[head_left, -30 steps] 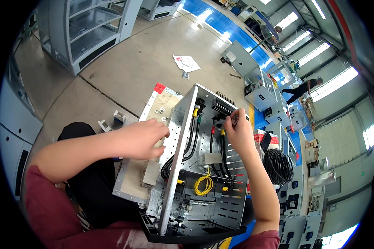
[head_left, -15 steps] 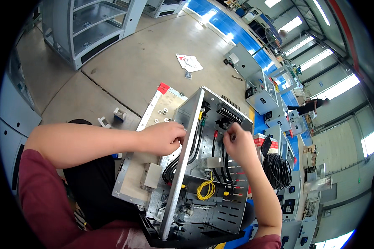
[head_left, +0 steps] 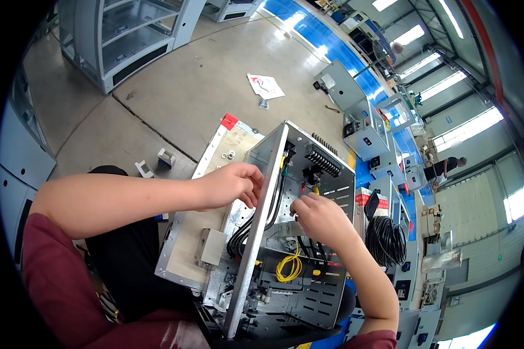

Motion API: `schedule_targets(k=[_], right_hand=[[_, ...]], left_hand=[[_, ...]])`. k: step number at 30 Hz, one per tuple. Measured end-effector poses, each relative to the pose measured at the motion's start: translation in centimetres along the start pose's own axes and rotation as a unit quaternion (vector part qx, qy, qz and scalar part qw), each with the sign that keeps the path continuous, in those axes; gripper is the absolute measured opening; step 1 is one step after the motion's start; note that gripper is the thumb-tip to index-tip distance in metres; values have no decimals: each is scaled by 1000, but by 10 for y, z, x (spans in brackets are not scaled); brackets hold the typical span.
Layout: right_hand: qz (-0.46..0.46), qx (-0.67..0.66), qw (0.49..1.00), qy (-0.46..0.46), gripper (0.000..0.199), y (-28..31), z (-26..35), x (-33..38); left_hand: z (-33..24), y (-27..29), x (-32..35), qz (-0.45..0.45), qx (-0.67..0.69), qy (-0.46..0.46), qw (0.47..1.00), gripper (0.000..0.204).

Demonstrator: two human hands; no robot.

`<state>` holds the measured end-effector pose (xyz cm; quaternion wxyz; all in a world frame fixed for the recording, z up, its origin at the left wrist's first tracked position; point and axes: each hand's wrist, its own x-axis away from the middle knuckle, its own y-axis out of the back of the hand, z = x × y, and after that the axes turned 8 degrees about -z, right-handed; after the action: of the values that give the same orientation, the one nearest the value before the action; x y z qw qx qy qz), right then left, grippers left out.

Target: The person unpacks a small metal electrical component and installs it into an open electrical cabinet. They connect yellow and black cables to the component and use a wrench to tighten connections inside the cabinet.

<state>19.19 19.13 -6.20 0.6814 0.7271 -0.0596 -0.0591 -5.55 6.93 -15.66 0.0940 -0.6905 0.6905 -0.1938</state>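
Note:
A grey sheet-metal enclosure (head_left: 256, 232) stands tilted in front of me, with black cables (head_left: 277, 198) along its inner wall. My left hand (head_left: 239, 185) is beside the outer face of its upright panel, fingers loosely bent and apart, holding nothing visible. Inside the enclosure, my right hand (head_left: 323, 218) has its fingers curled together, a small dark bit showing at their tips. What they grip is hidden. Just above that hand are a yellow-sleeved cable end (head_left: 315, 190) and a black ribbed terminal block (head_left: 323, 161). Below it hangs a coil of yellow wire (head_left: 289, 267).
Under the enclosure lies a board with a metal-edged rim (head_left: 183, 232), bearing washers (head_left: 231, 155) and a grey metal block (head_left: 211, 247). A black cable coil (head_left: 386, 241) sits to the right. Cabinets (head_left: 108, 52) stand far left; a person (head_left: 445, 168) is far right.
My right hand has moved down and left from the terminal block, uncovering the yellow-sleeved cable end. My left hand has lifted slightly and its fingers have loosened.

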Motion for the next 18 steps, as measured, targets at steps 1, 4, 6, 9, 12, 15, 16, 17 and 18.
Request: schedule_targets(k=[1,4,6,9,12,15,16,17,18], right_hand=[[-26,-25,999,-9,17,2,1,0],[-140,-114,980,-88,19,7,-3,7],[-240,-179,942,-153,18,11,-9,12],[-396,-333,826,-224,18,6,-21,19],[-462,-421,755,-197,24,-2,-31,25],[-489,-441,729,-190,23,0,-33,22],[-504,-444,720,-176,22,-1,-35,20],[-510,-443,715,-181,22,-1,-34,20],[-516,-443,710,-184,22,-1,-33,19]], left_hand=[[0,-3,1,9,62,23,998,26],[-2,-18,8,25,102,63,992,27],[-1,-14,6,32,118,70,990,29],[-3,-13,-5,30,147,51,987,31],[-9,-22,-18,48,242,49,968,40],[-10,-35,-20,51,337,71,938,45],[-4,-30,-27,91,359,69,926,48],[-6,-30,-30,113,379,86,915,50],[-9,-30,-33,135,398,102,902,52]])
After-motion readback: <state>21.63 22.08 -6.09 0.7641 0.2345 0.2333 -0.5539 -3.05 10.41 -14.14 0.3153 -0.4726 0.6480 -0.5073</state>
